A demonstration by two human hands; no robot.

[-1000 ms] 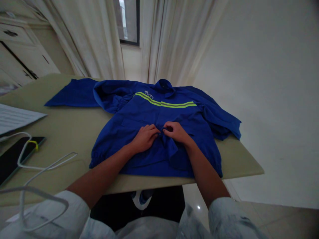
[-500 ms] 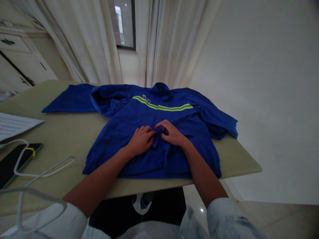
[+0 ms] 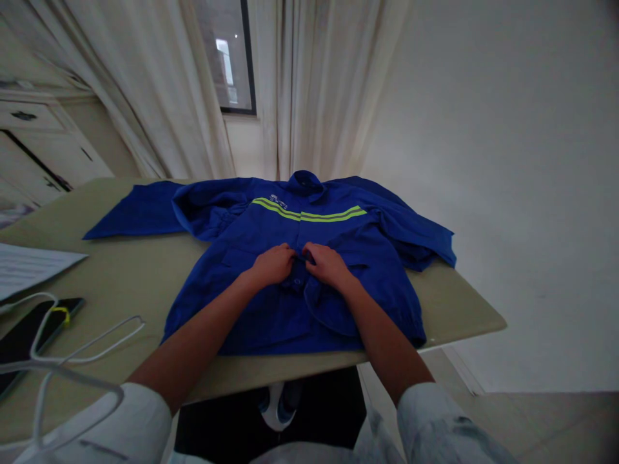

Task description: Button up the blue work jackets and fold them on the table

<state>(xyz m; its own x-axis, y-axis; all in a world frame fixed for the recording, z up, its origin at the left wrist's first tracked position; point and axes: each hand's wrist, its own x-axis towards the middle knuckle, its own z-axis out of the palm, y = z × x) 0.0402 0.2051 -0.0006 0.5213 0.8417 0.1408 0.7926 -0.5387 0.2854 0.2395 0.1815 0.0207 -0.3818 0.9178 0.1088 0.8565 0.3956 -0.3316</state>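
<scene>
A blue work jacket [image 3: 251,303] with two yellow-green stripes across the chest lies front-up on a beige table [image 3: 130,270], collar away from me. My left hand [image 3: 272,265] and my right hand [image 3: 325,263] meet at the jacket's front placket, just below the stripes. Both hands have their fingers curled and pinched on the placket fabric, fingertips nearly touching each other. A dark button shows on the placket just below the fingers. One sleeve stretches out to the left, the other is bunched at the right edge of the table.
On the table's left lie a sheet of paper [image 3: 24,267], a dark phone [image 3: 29,332] and a white cable [image 3: 77,348]. Curtains [image 3: 309,96], a window and cabinets stand behind. The table's right corner ends near the bunched sleeve; tiled floor lies below.
Both hands have shifted a little up the placket toward the collar, staying pinched together. The lower front flap now lies flatter than a second ago. The camera has tilted slightly.
</scene>
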